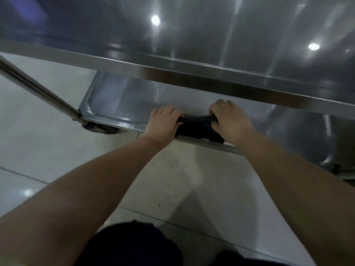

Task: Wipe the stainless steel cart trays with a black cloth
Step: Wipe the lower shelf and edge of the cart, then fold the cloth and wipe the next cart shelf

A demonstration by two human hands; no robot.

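Over pale floor tiles [182,179], the left hand [163,123] and right hand [228,121] each grasp an end of the black cloth [196,128], draped over the lower tray's [119,100] near rim. The upper tray [211,35] reflects lights.

The upper tray [211,35] and lower tray [123,100] were glossy stainless steel. The cloth [196,127] was matt black fabric. The floor [48,146] was glossy tile.
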